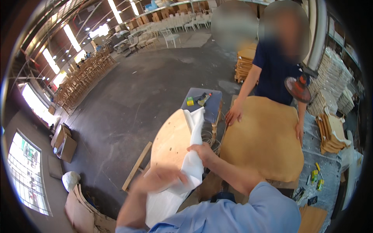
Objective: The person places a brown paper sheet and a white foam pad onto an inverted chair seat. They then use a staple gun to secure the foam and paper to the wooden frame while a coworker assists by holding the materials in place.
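Observation:
A pale rounded wooden panel [167,139] with a few dark holes stands in front of me, tilted. White, soft-looking sheeting [193,165] is folded over its right edge and hangs down below. My right hand [203,153] grips the sheeting at that edge, thumb on top and fingers wrapped round. Over the panel's lower part is my left hand [165,179], smeared by motion beside the sheeting; its fingers cannot be made out. A co-worker's two hands rest on a large tan rounded piece [262,139] to my right.
Beyond the panel, a blue-padded stool [202,101] bears a small yellow-green box [190,101] and a hand tool [203,99]. A plastic-covered table [324,171] with tools is at right. A wooden strip [136,166] and cardboard box [65,143] lie left.

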Available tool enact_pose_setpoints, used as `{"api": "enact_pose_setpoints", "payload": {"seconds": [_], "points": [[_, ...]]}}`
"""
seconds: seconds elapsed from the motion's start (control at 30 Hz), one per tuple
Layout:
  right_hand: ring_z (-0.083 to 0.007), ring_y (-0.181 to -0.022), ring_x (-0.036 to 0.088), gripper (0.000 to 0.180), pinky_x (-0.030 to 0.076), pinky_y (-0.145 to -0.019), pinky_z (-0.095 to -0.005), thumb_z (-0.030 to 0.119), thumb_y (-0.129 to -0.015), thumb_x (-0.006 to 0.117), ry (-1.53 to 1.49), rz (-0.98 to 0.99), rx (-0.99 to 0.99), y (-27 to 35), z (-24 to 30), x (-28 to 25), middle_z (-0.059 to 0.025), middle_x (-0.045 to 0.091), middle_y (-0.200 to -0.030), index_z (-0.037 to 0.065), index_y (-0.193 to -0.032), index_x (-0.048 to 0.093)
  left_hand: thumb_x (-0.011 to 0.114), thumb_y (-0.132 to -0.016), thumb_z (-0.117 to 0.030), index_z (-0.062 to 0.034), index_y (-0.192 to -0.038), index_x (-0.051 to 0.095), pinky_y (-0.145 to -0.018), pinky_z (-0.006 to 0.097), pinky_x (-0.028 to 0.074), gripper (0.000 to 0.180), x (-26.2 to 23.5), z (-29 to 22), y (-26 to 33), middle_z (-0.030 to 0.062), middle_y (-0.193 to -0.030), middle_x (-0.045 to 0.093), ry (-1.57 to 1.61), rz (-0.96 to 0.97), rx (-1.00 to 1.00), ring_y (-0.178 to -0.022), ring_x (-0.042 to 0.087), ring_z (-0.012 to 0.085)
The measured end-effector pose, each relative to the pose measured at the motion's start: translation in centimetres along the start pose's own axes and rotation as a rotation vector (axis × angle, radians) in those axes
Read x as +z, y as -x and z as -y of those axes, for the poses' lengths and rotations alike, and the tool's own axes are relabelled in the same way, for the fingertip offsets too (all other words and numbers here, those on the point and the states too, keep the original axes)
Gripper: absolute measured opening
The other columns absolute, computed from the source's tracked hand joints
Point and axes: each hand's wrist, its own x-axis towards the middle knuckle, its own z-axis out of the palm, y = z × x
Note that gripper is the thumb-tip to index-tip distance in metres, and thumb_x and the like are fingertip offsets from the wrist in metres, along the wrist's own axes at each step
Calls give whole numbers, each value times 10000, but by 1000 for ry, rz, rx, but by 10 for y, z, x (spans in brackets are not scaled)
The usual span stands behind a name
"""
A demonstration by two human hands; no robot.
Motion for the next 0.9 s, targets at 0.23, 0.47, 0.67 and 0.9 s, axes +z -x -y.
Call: {"api": "enact_pose_setpoints", "payload": {"seconds": [0.23,0.47,0.67,0.9], "points": [[-222,-749,690,283,552,-633,-389,43,-842,752,-19,7,-62,5,17,23,-127,680,-907,-96,-1072,663,567,-1108,-222,-16,-1607,404,-1128,403,462,564,109,241,-23,137,-1564,545,-227,-104,42,-1369,557,251],[-126,-649,610,216,491,-608,-300,276,-915,707,-161,-122,-72,136,100,-8,-15,619,-800,73,-967,657,515,-1119,-314,-19,-1604,399,-1126,402,466,579,34,275,-62,122,-1590,515,87,-654,-306,-1383,544,246],[-94,-672,599,171,480,-619,-252,285,-915,717,-303,-333,-277,197,110,-111,15,621,-769,122,-951,680,478,-1124,-378,-25,-1591,424,-1134,392,459,588,8,209,-94,114,-1583,523,275,-786,85,-1387,540,233],[-173,-871,689,266,573,-801,-321,209,-880,705,-457,-428,-434,246,108,-229,-48,694,-950,77,-1111,708,435,-1130,-453,-33,-1576,453,-1143,381,451,613,33,120,-165,104,-1574,533,326,-750,347,-1393,536,218]]}}
